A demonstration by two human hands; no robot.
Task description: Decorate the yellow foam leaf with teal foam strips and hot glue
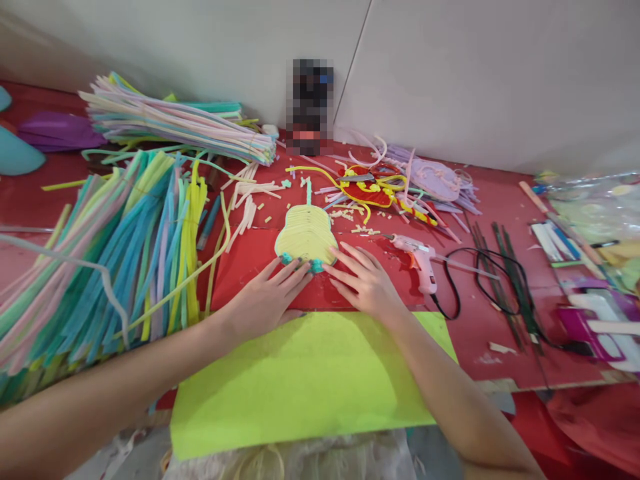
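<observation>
Yellow piece [307, 230] looks mostly formed

It lies in the middle of the bench [483, 243], on a red sheet [243, 270]. Its rows seem complete; a green stem [309, 192] is at the far end, green trim [317, 267] at the near edge. The left hand [267, 297] and the right hand [370, 283] are apart, fingers spread, at this edge, gripping nothing visible. What is left, I cannot tell.

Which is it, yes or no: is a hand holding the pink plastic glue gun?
No, the glue gun lies beside the right hand, untouched.

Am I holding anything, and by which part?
Nothing seems gripped; left hand and right hand rest open at the lower edge of the yellow pipe-cleaner shape.
</observation>
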